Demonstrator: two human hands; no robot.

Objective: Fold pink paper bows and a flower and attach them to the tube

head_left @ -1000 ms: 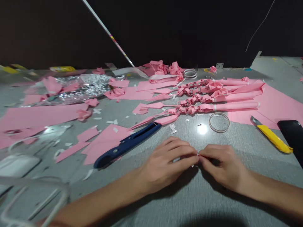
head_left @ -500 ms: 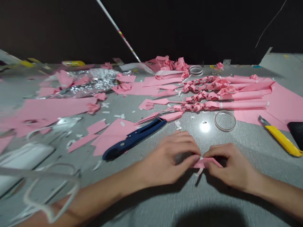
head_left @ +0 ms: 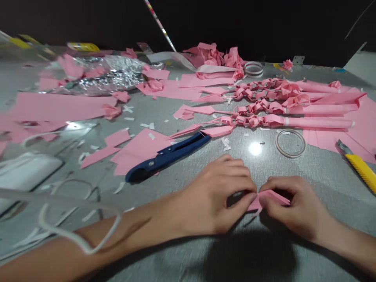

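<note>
On my feed, the left hand (head_left: 225,196) and right hand (head_left: 298,207) pinch pink paper (head_left: 275,195), fingers nearly closed. A ring (pale) (head_left: 290,156) lies beyond.

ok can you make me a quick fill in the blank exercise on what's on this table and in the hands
1. The left hand and right hand hold a paper piece coloured ____.
2. The cutter is mostly ____ in colour.
3. In the picture, the near ring lies to the ____ of the blue tool.
4. The crumpled foil is shiny and ____ in colour.

Missing words: pink; yellow; right; silver.
</note>
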